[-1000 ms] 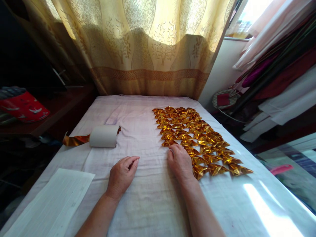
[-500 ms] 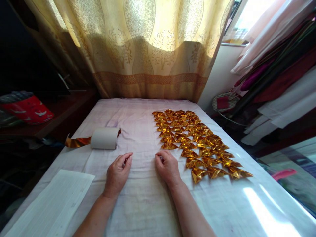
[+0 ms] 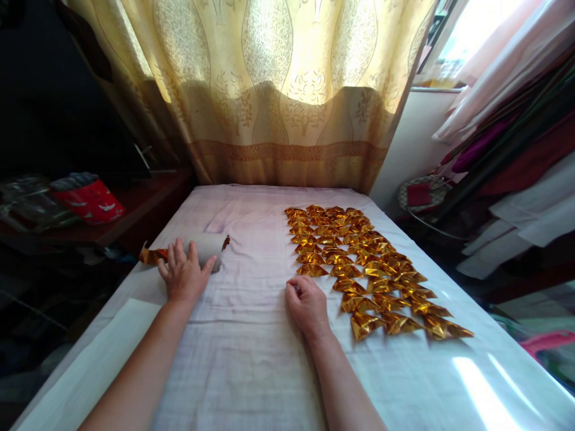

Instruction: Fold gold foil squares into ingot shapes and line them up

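Two bare hands show – the left hand (image 3: 183,276) and the right hand (image 3: 309,305). One grey roll (image 3: 207,248) lies under the left fingertips, one gold strip (image 3: 153,255) trailing beside them. Folded gold pieces (image 3: 359,263) beyond the right fingers – several dozen, too many to count exactly. One white sheet (image 3: 108,353)

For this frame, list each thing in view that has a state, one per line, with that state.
left hand: open, fingers spread over the roll
right hand: loosely curled, resting on the cloth
roll: lying on its side, gold ribbon partly unwound
gold ribbon: loose end trailing off the roll's left
folded gold pieces: folded, laid flat in rows
white paper sheet: flat, at the table's left edge
curtain: drawn shut, backlit
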Demonstrator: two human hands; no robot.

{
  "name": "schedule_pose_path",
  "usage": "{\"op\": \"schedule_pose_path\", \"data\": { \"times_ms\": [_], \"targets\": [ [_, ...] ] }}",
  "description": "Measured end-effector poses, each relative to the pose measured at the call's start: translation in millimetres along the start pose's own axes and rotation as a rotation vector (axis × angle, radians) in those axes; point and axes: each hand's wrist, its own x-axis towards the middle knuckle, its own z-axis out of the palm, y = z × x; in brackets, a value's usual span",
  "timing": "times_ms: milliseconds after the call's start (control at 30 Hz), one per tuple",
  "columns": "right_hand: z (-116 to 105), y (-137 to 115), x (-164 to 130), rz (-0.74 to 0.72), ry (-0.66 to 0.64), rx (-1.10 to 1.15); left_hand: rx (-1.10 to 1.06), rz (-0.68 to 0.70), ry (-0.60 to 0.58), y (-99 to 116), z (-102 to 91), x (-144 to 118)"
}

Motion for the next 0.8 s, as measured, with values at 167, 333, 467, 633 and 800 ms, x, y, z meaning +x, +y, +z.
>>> {"op": "schedule_pose_path", "data": {
  "times_ms": [167,333,467,633,800],
  "targets": [
    [0.2,-0.5,0.4,-0.003,0.003,-0.002,0.066,0.068,0.029,-1.4,1.0,-1.8],
    [1.3,0.1,0.4,0.006,-0.005,-0.01,0.062,0.151,0.031,-2.2,4.6,-3.5],
    [1.9,1.3,0.4,0.011,-0.007,-0.009,0.015,0.209,0.029,-3.6,3.2,-2.6],
    [2.5,2.5,1.0,0.014,-0.011,-0.01,-0.007,0.244,0.026,-11.4,-8.3,-2.7],
    [2.3,2.6,2.0,0.018,-0.012,-0.012,-0.044,0.33,0.021,-17.7,-29.2,-12.0]
  ]
}}
